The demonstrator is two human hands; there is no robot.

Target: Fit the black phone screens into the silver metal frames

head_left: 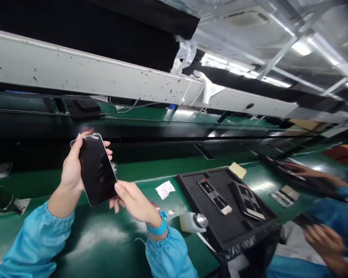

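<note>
A smartphone-sized panel with a dark glossy face and a thin light rim, most likely a phone [97,170], is held up tilted above the green bench. My left hand [72,166] wraps its left side, thumb on the upper front edge and fingertips showing past the right edge. At the lower right corner my right hand [133,199] pinches it between thumb and fingers. The back of the phone is hidden from me. A blue band circles my right wrist.
A black tray [188,181] holds several phone parts. Beside it are a pump bottle [191,222], a crumpled white tissue [165,189] and a yellow pad [237,170]. A co-worker's hands [324,239] are at the right. A white beam [104,75] crosses above the green bench [98,235].
</note>
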